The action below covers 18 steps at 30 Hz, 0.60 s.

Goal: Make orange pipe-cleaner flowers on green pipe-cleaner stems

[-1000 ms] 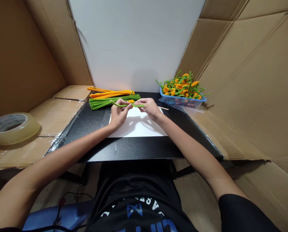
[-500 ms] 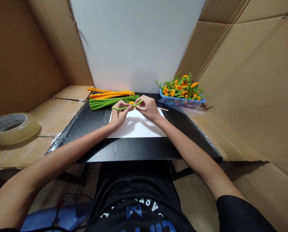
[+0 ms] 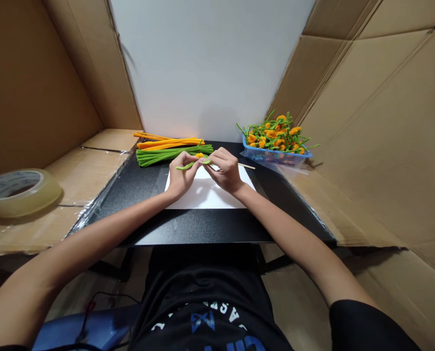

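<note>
The left hand [image 3: 182, 179] and the right hand [image 3: 226, 171] sit close together over a white sheet of paper [image 3: 206, 194], their fingertips almost meeting. The left hand is nearly shut in a pinch, thumb and fingers holding a bent green pipe cleaner [image 3: 183, 167], and its free end curves out to the left of the fingers. The right hand is curled almost closed on the other end of that pipe cleaner. A small orange curl [image 3: 199, 155] shows just above the fingers, between the two hands (how much of it each hand touches is hidden by the fingers).

The paper lies under both hands on a black bench [image 3: 188, 229]. Just beyond the left hand lies a bundle of green pipe cleaners [image 3: 173, 154], with a bundle of orange pipe cleaners [image 3: 169, 143] behind it. A thin wooden stick [image 3: 247, 166] lies just beside the right hand, partly on the paper's far corner. Farther out past the right hand stands a blue plastic basket [image 3: 275, 158] heaped with orange-and-green pipe cleaner flowers [image 3: 275, 134]. Well to the left of the left hand, a roll of clear tape [image 3: 20, 193] rests on flattened cardboard [image 3: 82, 178], off the bench.
</note>
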Tool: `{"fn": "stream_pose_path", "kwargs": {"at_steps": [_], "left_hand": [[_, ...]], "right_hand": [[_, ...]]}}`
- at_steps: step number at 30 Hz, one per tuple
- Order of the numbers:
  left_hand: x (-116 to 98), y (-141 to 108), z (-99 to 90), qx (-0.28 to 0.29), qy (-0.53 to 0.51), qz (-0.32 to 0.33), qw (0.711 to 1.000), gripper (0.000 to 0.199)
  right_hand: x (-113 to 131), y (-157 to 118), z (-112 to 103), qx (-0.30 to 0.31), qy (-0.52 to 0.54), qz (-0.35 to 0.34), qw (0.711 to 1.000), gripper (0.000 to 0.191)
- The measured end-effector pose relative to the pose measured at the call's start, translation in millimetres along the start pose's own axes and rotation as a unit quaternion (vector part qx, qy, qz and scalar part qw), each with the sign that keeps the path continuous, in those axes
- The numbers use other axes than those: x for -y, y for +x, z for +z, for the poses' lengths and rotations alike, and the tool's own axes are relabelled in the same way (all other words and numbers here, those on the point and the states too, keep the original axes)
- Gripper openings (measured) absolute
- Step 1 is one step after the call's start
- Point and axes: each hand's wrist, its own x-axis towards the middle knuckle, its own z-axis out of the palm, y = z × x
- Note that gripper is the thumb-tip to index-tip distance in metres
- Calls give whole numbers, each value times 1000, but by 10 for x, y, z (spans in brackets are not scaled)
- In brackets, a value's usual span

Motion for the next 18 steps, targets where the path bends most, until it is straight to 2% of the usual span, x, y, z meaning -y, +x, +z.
{"fn": "stream_pose_path", "kwargs": {"at_steps": [3, 9, 12, 15, 18], "left_hand": [[9, -5, 0, 4, 13, 14, 1000, 34], [44, 12, -4, 8, -31, -26, 999, 38], [19, 26, 3, 12, -70, -52, 996, 43], [-18, 41, 15, 26, -107, -76, 991, 45], [-42, 46, 24, 32, -118, -79, 989, 44]], "right_hand": [[-6, -11, -22, 13, -13, -29, 999, 29], [16, 7, -85, 34, 20, -41, 998, 27], [33, 16, -116, 21, 66, -13, 998, 23], [64, 33, -156, -18, 96, 38, 994, 25], [108, 53, -169, -29, 123, 65, 990, 21]]}}
